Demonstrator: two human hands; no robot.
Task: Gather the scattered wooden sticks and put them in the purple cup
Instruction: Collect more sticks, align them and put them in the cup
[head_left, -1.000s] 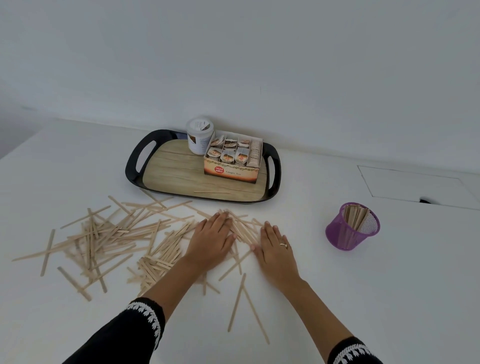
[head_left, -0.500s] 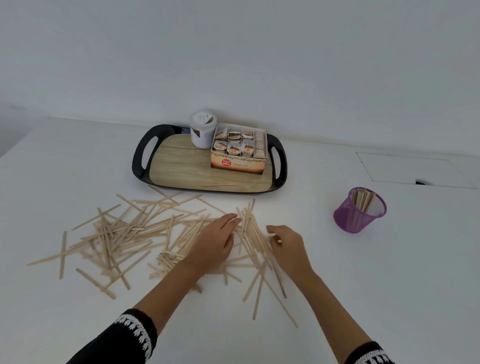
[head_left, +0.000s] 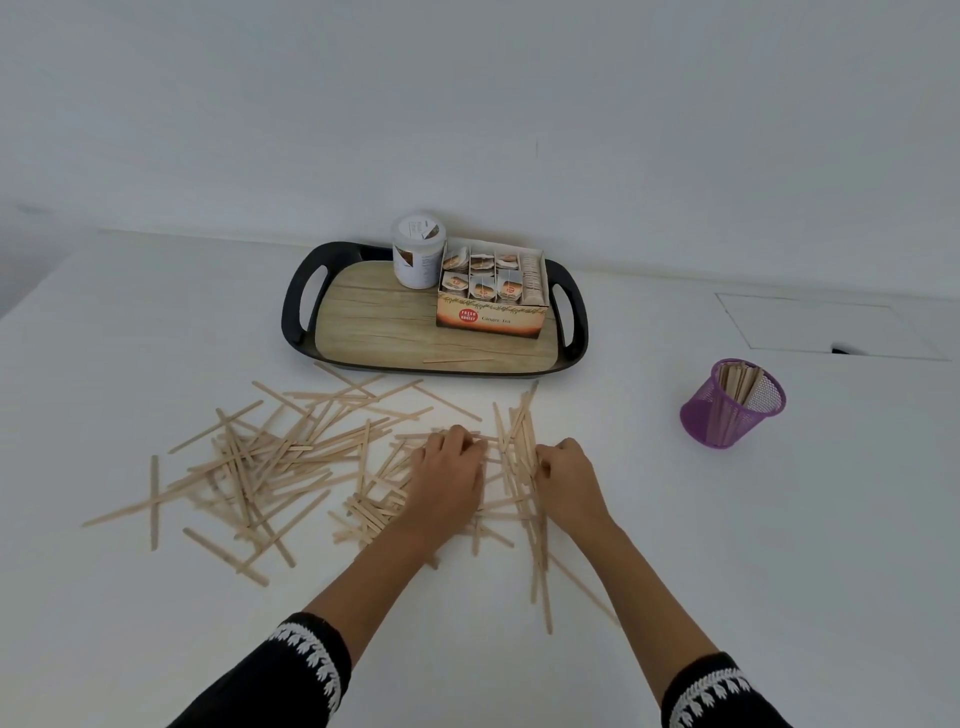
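Raking a bundle together at centre — left hand (head_left: 451, 478) palm-down on the wooden sticks (head_left: 270, 457), fingers curled over a few; right hand (head_left: 569, 480) fingers bent against the upright-running bunch (head_left: 522, 457), apparently pinching its edge, firm grip not confirmed. Purple cup (head_left: 732, 402) well off to the right on the white table (head_left: 779, 545), tilted, already part-filled. Best approach, as a judgement: squeeze both hands inward to align sticks parallel, tap ends flush, lift as one bunch — not singles. Keep bundle narrow enough for the cup mouth; steady the cup, likely light and tippy. Big pile left of centre plus one stray on the tray (head_left: 301, 312) remaining.
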